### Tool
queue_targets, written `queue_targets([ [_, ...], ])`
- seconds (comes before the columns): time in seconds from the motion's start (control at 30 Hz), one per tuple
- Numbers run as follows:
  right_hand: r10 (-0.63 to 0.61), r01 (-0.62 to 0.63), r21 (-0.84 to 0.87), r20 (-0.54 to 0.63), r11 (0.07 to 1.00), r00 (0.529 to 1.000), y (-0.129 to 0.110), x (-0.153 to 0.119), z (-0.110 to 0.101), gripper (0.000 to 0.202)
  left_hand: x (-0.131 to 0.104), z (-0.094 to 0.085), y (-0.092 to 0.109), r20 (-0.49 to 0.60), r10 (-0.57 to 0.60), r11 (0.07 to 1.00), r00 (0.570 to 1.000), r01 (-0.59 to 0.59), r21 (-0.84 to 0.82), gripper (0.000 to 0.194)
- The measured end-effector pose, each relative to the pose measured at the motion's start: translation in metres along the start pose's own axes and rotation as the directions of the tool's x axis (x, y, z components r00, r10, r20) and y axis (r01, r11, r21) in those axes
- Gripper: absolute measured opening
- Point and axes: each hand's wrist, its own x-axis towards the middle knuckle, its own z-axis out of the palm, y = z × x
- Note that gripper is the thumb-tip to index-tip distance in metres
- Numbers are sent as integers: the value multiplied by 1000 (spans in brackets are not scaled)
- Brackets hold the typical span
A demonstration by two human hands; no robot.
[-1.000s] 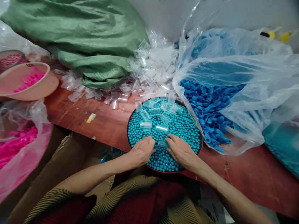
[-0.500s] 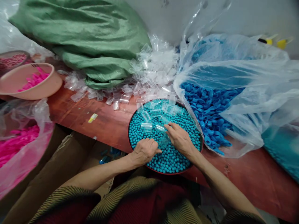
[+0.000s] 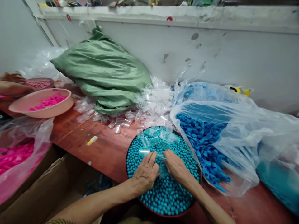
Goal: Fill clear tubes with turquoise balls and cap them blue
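Observation:
Both my hands are over a round tub (image 3: pixel 201 178) full of small teal beads (image 3: pixel 167 200). A short clear plastic tube (image 3: pixel 160 156) spans the gap between my fingertips. My right hand (image 3: pixel 176 166) is closed on its right end. The fingers of my left hand (image 3: pixel 145 174) are bent together at its left end, partly hiding it. Another clear tube (image 3: pixel 144 151) lies on the beads just beyond my left fingers. Several more clear pieces (image 3: pixel 154 140) rest on the far part of the beads. Below my fingertips a see-through blur cannot be made out.
Behind the tub lies a heap of clear tubes (image 3: pixel 155 99) beside a green sack (image 3: pixel 105 74). A plastic bag (image 3: pixel 238 140) of blue caps (image 3: pixel 205 149) touches the right side. Leftward are a pink basin (image 3: pixel 63 104), a box of pink pieces (image 3: pixel 17 155) and another person's arm (image 3: pixel 14 88).
The view has tilted up, showing more wall. My left hand has moved from near the tub's front to the clear tube, its fingers now pointing forward. My right hand stays beside the tube.

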Motion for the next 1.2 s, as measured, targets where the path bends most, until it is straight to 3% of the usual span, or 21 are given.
queue_targets([
  [0.13, -69, 30, 327, 108, 944, 992, -9, -5, -13, 26, 15, 1, 0, 13, 57, 996, 998, -56, -74, 13],
  [0.23, -78, 9, 459, 132, 888, 988, -7, -6, -21, 39, 21, -1, -2, 141, 18, 979, 990, 11, -202, 21],
  [0.37, 76, -89, 391, 50, 916, 996, 9, -18, -31, 47, 15, -16, -14, 258, -102, 936, 961, 181, -301, 35],
  [0.47, 84, -90, 238, 35, 967, 996, 10, -32, -35, 43, 4, -31, -20, 277, -160, 905, 947, 253, -343, 27],
  [0.6, 48, -56, 37, 179, 998, 983, -7, -35, -23, 40, -3, -36, -3, 281, -107, 939, 954, 190, -288, 25],
  [0.73, 58, -58, -6, 162, 998, 985, -17, -28, -10, 22, -1, -22, 20, 378, -49, 958, 925, 151, -244, 31],
  [0.87, 5, -14, 68, 129, 998, 992, -11, -28, -6, 15, 3, -10, 26, 445, -99, 951, 890, 216, -222, 28],
  [1.03, 54, -98, 350, 135, 932, 989, 3, -27, -8, 35, 10, -9, 26, 511, -118, 946, 851, 253, -202, 29],
  [1.2, 109, -213, 540, 218, 814, 970, 3, -17, -11, 18, 13, -6, 24, 507, -140, 930, 851, 289, -229, 60],
])
